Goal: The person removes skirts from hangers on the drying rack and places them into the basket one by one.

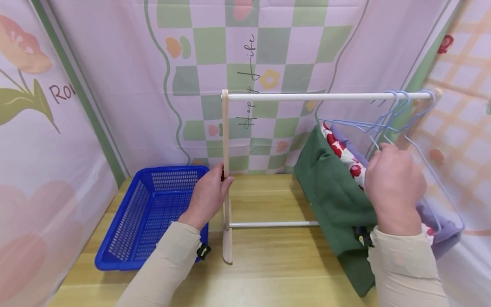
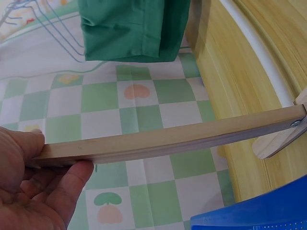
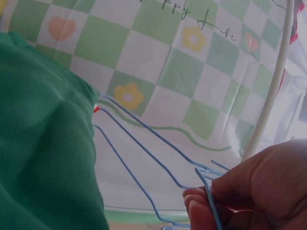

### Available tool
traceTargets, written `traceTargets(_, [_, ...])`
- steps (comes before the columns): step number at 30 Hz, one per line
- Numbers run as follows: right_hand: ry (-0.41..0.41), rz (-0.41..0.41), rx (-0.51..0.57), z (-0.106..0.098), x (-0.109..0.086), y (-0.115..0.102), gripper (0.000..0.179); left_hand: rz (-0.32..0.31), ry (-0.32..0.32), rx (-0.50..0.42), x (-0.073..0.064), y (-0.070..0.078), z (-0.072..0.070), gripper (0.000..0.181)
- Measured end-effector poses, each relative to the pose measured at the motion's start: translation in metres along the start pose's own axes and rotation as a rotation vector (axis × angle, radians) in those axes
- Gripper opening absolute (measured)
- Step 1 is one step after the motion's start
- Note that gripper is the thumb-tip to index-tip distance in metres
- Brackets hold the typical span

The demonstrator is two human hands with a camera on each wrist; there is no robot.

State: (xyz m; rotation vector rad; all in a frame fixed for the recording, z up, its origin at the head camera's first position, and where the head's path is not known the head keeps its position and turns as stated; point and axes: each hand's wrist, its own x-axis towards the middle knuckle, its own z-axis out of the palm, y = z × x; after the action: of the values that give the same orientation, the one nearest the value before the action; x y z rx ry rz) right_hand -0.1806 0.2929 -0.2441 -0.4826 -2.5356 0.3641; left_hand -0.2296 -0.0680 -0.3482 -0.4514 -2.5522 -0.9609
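My left hand (image 1: 209,194) grips the left wooden upright (image 1: 226,136) of a small clothes rack; in the left wrist view thumb and fingers pinch that upright (image 2: 168,139). At the rack's right end, my right hand (image 1: 397,187) pinches a blue wire hanger (image 3: 209,199) near its neck. Several such hangers hook over the white top rail (image 1: 299,97). A dark green garment (image 1: 333,192) drapes from the nearest hanger. Behind it hang a white cloth with red flowers (image 1: 341,149) and a lavender one (image 1: 441,228), both partly hidden.
A blue plastic basket (image 1: 101,256) stands on the wooden table (image 1: 268,264), left of the rack. The rack's lower white rail (image 1: 274,224) runs just above the tabletop. Patterned curtains (image 1: 291,47) enclose the back and sides.
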Motion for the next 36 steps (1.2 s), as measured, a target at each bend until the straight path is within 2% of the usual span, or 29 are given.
traceTargets(14, [-0.037, -0.053, 0.000, 0.006, 0.002, 0.002, 0.048, -0.001, 0.004, 0.011, 0.001, 0.000, 0.002, 0.017])
traceTargets(36, [0.005, -0.133, 0.017, 0.012, -0.005, -0.012, 0.046, -0.010, -0.013, 0.002, 0.000, -0.001, 0.001, 0.016])
